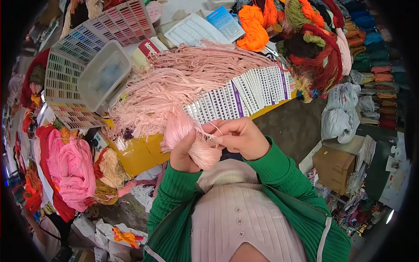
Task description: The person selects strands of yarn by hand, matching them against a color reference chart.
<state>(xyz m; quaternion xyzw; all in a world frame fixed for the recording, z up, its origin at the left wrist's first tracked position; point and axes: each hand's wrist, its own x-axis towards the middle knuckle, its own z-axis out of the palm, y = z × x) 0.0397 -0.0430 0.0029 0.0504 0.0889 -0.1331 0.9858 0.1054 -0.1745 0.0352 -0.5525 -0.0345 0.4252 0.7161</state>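
In my left hand [185, 153] is a thick hank of pale pink thread [179, 129], its looped end bulging out below my fingers. My right hand [242, 136] pinches a few light strands drawn from the hank's right side, with thumb and forefinger pressed together. Just beyond my hands, a row of white cards with dotted columns and purple strips [240, 94] lies fanned along the table edge. Behind the cards spreads a wide heap of dusty pink thread [174, 78]. The hank hides part of that heap.
A folding thread colour chart [65, 65] stands at the left beside a translucent plastic tub [104, 76]. Printed sheets [196, 30] and an orange hank [253, 28] lie at the back. Bright pink yarn [72, 170] is piled left; a cardboard box [334, 168] sits right.
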